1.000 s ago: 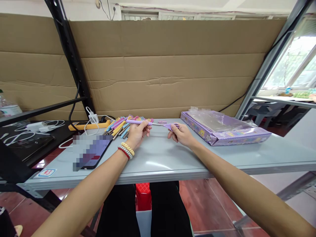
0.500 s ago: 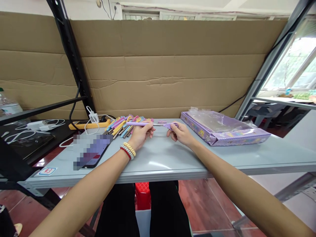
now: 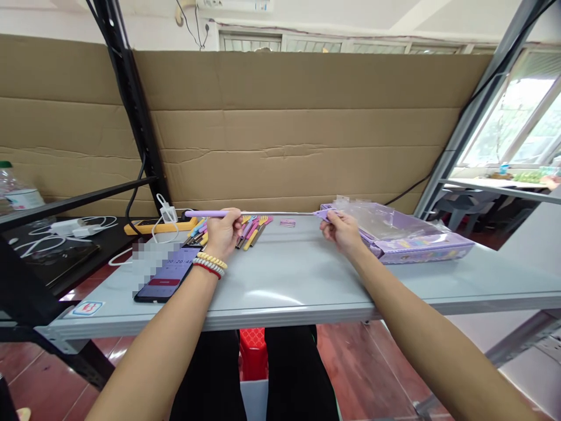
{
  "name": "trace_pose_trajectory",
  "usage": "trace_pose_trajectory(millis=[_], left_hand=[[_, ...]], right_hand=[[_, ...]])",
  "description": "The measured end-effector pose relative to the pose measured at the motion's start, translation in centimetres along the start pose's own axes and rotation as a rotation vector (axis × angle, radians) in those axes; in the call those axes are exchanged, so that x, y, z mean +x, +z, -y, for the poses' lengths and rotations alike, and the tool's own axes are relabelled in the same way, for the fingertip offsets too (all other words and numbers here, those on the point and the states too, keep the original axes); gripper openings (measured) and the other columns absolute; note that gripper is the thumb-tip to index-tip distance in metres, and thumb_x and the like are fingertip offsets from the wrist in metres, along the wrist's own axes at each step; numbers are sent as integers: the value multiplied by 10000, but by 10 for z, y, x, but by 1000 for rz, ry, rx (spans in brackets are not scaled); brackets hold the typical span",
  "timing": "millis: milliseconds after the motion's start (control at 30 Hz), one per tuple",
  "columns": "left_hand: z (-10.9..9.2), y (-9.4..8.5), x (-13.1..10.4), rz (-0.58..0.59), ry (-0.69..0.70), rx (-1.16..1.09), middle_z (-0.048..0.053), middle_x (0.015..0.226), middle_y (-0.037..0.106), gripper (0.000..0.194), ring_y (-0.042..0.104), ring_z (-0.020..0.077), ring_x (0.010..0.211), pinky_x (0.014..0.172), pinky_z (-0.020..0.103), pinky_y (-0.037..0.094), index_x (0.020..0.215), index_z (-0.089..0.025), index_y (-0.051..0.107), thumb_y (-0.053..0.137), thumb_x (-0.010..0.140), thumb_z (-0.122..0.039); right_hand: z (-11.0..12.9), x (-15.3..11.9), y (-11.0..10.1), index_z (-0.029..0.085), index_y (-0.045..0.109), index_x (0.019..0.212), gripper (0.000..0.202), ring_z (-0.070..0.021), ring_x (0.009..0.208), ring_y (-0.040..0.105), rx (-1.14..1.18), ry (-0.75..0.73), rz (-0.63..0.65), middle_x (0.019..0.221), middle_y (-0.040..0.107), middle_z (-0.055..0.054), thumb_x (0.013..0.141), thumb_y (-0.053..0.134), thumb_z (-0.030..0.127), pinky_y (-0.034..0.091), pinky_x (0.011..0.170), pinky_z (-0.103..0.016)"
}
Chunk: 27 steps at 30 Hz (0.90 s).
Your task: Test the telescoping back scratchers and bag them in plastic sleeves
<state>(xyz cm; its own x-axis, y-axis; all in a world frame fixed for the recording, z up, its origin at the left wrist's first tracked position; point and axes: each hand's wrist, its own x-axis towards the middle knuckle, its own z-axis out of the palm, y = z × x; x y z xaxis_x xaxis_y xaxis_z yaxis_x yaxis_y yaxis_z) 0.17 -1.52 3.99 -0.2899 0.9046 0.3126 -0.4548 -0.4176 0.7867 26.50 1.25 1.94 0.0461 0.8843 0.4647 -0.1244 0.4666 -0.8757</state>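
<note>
A purple telescopic back scratcher [image 3: 278, 213] is stretched level between my hands, its thin metal rod drawn out long. My left hand [image 3: 222, 235] is closed around the purple handle, whose dark end points left. At the other end, my right hand [image 3: 342, 230] pinches the purple claw head, which the fingers partly hide. Behind my left hand lies a pile of folded back scratchers [image 3: 254, 231] in yellow, pink, blue and purple, partly covered by that hand. A small pink-purple piece [image 3: 287, 223] rests on the table beyond the rod.
A purple box [image 3: 425, 251] with clear plastic stands at the right of the grey table [image 3: 284, 275]. On the left are a phone [image 3: 169, 280], a yellow power strip [image 3: 149, 227] and a white charger [image 3: 167, 211] with cable. Cardboard [image 3: 284, 128] closes off the back.
My hands have moved apart, the left going left and the right going right. The back scratcher's metal rod has lengthened between them. The view has shifted slightly.
</note>
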Motion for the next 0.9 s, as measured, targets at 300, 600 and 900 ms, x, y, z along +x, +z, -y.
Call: trace_pose_trajectory(millis=[300,600,900], left_hand=[[-35,-34,21,-302,139,-178,-80,431,445,180,353,19,363,288,123,240,533,-164,463,642,524,-150],[-51,-48,21,-364,192,-171,-87,411,378,229,295,25,339,272,149,170,496,-179,380,592,571,-134],[-58,-58,23,-417,163,-249,-93,425,355,221,296,12,353,293,143,156,523,-167,372,558,620,-98]], right_hand=[[20,11,-47,182,422,593,350,-34,310,370,119,-199,-612,428,467,69,770,669,356,272,294,-146],[30,13,-59,194,392,600,305,-42,351,359,166,-190,-858,445,381,80,840,573,251,243,305,-158],[33,12,-81,217,362,666,268,-50,318,298,166,-107,-1000,474,365,76,923,414,272,215,283,-162]])
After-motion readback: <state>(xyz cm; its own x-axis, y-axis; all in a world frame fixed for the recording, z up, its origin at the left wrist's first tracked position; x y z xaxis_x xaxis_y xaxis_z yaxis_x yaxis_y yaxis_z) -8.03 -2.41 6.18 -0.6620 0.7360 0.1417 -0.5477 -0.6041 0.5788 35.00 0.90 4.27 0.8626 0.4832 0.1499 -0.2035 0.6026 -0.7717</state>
